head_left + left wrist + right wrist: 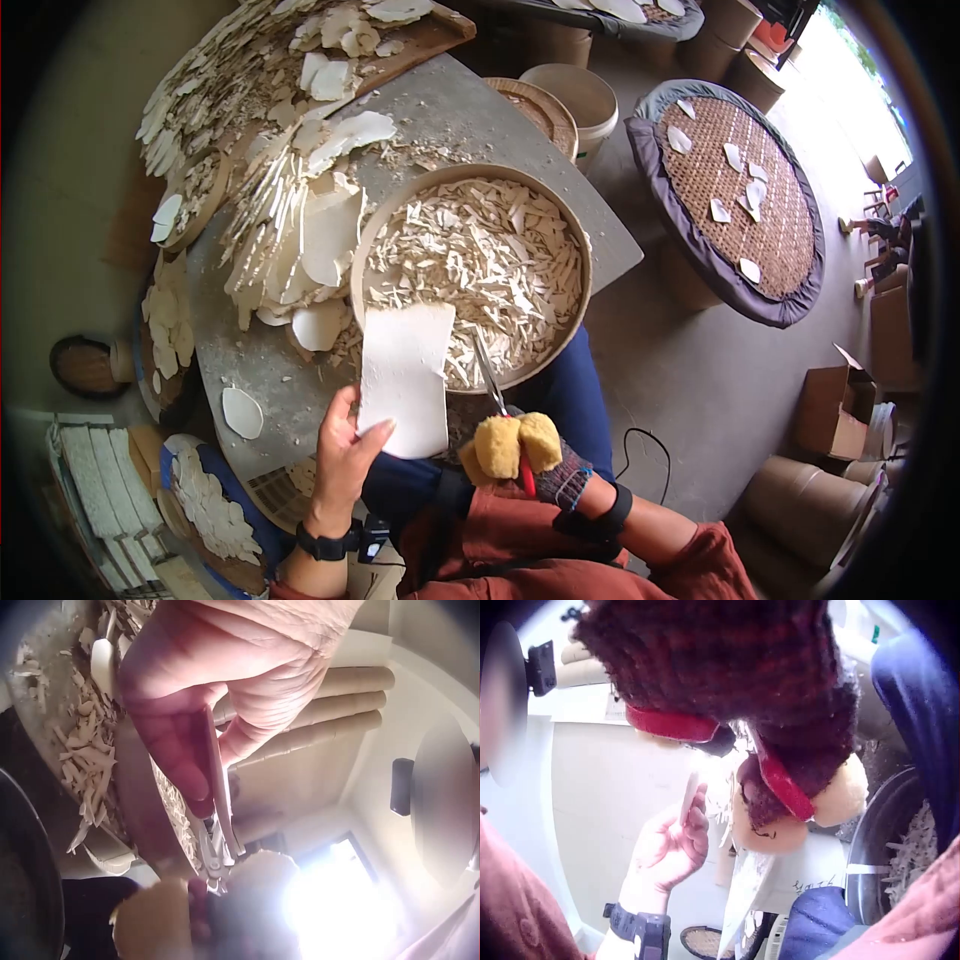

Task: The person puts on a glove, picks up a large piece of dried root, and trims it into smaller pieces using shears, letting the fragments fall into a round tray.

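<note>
My left hand point(345, 455) pinches the lower edge of a pale, flat sheet point(405, 375), thumb on top. The sheet stands over the near left rim of a round tray point(584, 225) full of pale cut strips. In the left wrist view the hand point(232, 667) holds the sheet edge-on between thumb and fingers. My gloved right hand point(562, 474), also the dark glove point(727, 667) in the right wrist view, grips scissors point(487, 365) with red handles and yellow padding point(498, 447). The blades point up toward the tray, right of the sheet and apart from it.
Stacked pale sheets point(325, 235) and a large heap of pieces point(220, 100) lie left of the tray. One loose piece point(242, 413) lies on the grey table point(225, 350). A bucket point(570, 90) stands behind; a round woven rack point(740, 200) with several pieces is at right.
</note>
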